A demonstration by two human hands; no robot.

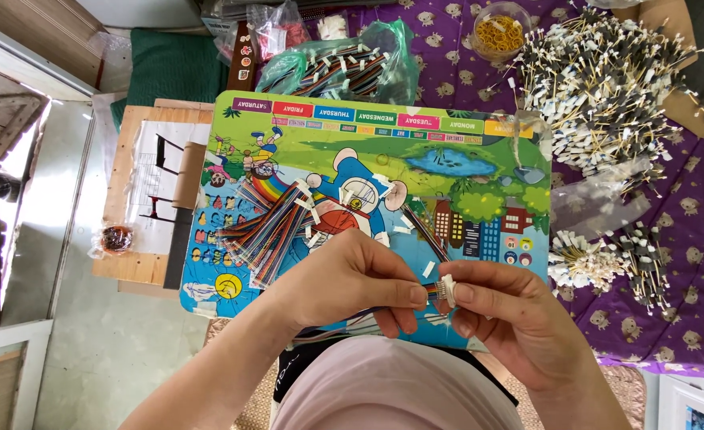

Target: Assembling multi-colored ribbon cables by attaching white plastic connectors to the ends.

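Lower centre of frame: our left hand (352, 283) pinches the rainbow ribbon cable (430, 293), right hand (505, 318) grips its white connector (447, 290) w/ thumb + forefinger. We judge: keep wires flat, square to housing. Loose cable pile (268, 227) lies mid-left on cartoon board (479, 167).

1. Left hand (352, 283): bare; no ring, watch or glove is seen.
2. Right hand (511, 318): bare, likewise unadorned.
3. Forearms: uncovered; no sleeves are shown.
4. Torso: a pale pink garment (384, 390) is worn, with dark fabric at its edges.
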